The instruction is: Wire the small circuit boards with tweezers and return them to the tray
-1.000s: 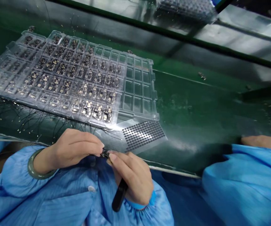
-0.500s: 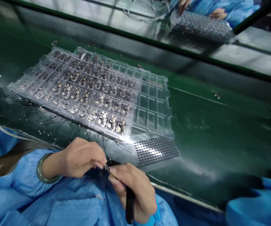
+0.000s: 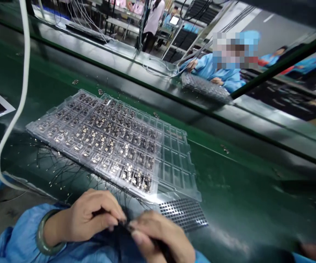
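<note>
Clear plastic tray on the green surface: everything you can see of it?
The tray is a rectangular, transparent moulded plastic tray with a raised rim and a grid of square cells. Most cells hold small dark circuit modules with gold-coloured parts; the cells at the far right end are empty. It lies flat on a glossy green work surface. Fine black wires trail past its near edge, and a dark perforated grid sheet lies at its near right corner.

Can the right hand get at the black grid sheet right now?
Probably yes: the right hand lies just beside the black grid sheet, nothing between them, though it is pinching a small dark part with the left hand.
</note>
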Tool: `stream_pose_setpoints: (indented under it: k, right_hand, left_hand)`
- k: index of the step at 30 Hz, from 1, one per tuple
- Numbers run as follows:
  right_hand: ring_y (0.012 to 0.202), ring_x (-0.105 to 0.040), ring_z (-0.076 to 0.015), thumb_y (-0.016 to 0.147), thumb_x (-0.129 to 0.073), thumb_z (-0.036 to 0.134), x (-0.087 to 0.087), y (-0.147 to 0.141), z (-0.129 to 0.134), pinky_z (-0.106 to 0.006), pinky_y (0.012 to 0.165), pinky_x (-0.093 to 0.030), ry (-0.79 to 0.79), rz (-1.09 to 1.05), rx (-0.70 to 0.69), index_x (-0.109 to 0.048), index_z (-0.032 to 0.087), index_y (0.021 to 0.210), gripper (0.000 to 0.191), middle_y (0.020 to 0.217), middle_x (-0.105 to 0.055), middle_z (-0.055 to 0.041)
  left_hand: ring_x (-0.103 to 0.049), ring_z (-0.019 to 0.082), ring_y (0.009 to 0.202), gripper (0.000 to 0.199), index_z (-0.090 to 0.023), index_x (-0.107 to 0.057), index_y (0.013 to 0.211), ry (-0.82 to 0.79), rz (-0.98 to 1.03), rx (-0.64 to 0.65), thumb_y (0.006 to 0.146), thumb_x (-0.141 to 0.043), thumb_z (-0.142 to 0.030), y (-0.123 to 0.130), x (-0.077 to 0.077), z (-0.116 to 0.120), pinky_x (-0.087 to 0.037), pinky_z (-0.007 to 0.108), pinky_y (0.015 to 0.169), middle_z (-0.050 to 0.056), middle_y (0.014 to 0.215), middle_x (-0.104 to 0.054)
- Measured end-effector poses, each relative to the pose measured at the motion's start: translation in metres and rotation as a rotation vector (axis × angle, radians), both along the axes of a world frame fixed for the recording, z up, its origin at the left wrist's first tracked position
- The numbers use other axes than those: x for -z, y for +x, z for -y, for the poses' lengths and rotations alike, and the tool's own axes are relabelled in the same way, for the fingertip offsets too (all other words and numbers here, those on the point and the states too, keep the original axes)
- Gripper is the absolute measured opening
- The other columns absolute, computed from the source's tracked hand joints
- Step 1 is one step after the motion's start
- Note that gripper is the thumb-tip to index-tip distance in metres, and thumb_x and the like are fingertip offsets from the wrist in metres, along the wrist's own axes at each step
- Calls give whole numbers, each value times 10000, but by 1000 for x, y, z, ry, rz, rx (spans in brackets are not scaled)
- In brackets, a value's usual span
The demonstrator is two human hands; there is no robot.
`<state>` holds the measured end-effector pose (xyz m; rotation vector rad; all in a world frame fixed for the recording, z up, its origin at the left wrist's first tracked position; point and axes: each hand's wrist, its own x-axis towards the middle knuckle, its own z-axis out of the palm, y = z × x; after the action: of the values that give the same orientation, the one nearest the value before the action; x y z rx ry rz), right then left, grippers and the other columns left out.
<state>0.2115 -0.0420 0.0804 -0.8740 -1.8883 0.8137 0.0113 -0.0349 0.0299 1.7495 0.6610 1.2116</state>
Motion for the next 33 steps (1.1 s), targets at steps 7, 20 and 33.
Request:
stream_pose_setpoints:
  k: [7, 20, 33]
  right_hand:
    - [724, -650, -172, 784, -691, 166, -21, 0, -130, -283, 671, -532, 685, 218, 719, -713, 220, 908, 136, 832, -708, -41]
    - [970, -654, -198, 908, -528, 216, 15, -29, -152, -302, 811, -536, 296, 999, 170, -685, 222, 1067, 224, 1099, -710, -40]
    - [960, -670, -130, 971, -423, 327, -67, -9, -70, -251, 865, -528, -86, 107, -235, -644, 158, 1106, 309, 1030, -720, -49]
  left_hand:
    - [-383, 314, 1335, 425, -178, -411, 1356, 408, -411, -510, 956, -462, -312, -20, 8, -20, -207, 590, 1132, 168, 1344, -509]
    - [-493, 299, 1263, 301, -125, -553, 1221, 426, -772, -748, 941, -515, -231, -16, 22, -34, -178, 566, 1144, 144, 1270, -623]
    - [-485, 371, 1260, 316, -203, -553, 1198, 481, -782, -691, 896, -494, -274, -33, 42, -38, -153, 636, 1115, 162, 1265, -601]
